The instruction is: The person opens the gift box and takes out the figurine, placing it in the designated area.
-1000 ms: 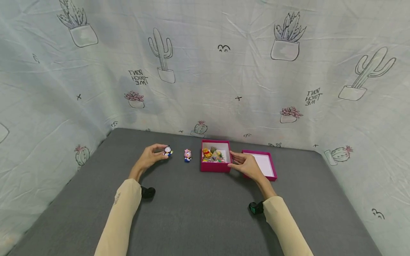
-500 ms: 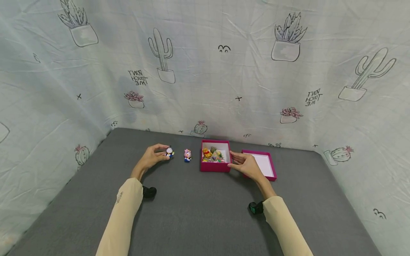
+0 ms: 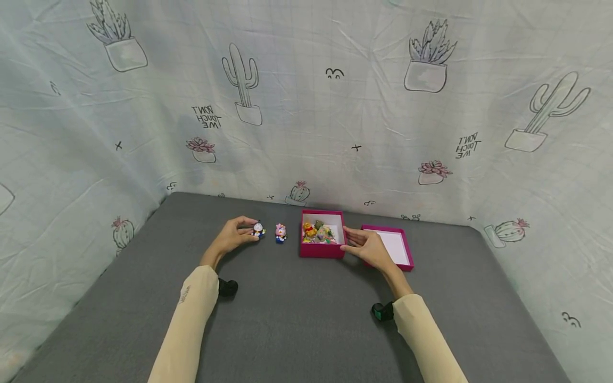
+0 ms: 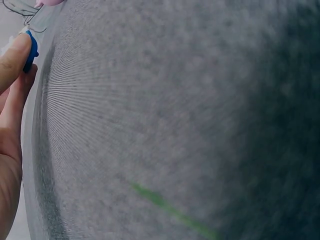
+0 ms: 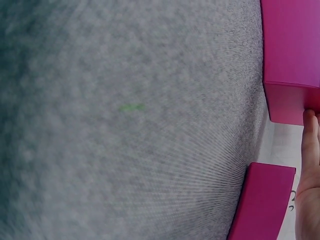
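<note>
The left hand [image 3: 232, 237] and the white-and-blue figurine [image 3: 258, 230] pinched between its thumb and fingers have shifted rightward, nearer the pink figurine [image 3: 280, 233]; the right hand [image 3: 370, 248], fingers nearly straight, stays against the magenta box [image 3: 322, 250].

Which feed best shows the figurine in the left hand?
The head view: the figurine shows nearly whole there, pinched in the left hand. The left wrist view catches mainly a blue part near the frame's edge; the right wrist view, none.

Wrist-view edges crop the left hand [image 4: 10, 132] and the right hand [image 5: 309, 182]
</note>
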Available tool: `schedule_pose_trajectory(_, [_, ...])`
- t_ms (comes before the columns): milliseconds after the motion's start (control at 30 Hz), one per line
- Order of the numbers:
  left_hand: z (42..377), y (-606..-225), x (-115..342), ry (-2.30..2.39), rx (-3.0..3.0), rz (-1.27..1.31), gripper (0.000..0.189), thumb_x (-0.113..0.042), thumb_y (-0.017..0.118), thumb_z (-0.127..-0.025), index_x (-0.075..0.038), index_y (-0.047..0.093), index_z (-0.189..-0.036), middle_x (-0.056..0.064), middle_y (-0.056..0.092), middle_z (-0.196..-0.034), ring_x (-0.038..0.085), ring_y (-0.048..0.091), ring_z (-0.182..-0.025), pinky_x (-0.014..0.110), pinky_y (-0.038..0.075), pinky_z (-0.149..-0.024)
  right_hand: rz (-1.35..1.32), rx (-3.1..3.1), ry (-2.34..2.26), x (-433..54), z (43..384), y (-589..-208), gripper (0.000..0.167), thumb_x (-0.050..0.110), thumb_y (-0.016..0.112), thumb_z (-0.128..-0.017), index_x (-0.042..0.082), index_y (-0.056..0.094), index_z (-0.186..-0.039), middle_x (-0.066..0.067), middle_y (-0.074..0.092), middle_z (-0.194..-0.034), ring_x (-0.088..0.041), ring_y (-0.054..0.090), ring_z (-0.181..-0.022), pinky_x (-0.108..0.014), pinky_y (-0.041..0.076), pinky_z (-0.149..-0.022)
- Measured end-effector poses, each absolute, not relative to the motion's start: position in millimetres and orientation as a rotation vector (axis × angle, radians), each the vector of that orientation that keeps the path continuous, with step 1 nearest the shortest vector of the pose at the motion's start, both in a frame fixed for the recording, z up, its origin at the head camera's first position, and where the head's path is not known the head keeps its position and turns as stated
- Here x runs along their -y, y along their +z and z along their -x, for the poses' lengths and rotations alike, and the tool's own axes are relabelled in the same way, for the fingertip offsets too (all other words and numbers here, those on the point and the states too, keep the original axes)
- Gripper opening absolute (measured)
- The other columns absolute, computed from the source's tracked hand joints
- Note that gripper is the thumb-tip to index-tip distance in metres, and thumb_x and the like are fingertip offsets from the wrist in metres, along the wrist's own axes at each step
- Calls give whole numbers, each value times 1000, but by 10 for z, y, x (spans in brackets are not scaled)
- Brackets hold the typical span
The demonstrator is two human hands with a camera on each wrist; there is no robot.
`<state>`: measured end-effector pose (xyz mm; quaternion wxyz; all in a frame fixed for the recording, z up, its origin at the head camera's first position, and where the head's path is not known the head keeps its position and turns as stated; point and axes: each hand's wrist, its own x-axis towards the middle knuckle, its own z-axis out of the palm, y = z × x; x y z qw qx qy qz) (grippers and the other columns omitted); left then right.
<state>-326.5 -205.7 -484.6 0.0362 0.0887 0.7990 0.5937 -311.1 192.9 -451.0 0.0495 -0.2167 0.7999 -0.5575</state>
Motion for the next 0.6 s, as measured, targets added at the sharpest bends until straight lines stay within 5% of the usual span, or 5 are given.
schedule_pose_trajectory(600, [3294, -4897, 1970, 1743, -2497, -308, 46, 13, 72, -77, 14, 54, -119, 31, 48, -129, 41, 51, -120, 28, 50, -92, 667, -2459, -1744, -1984, 3275, -4795, 60, 13, 81, -77, -7, 57, -129, -19, 57, -130, -27, 58, -115, -31, 50, -89])
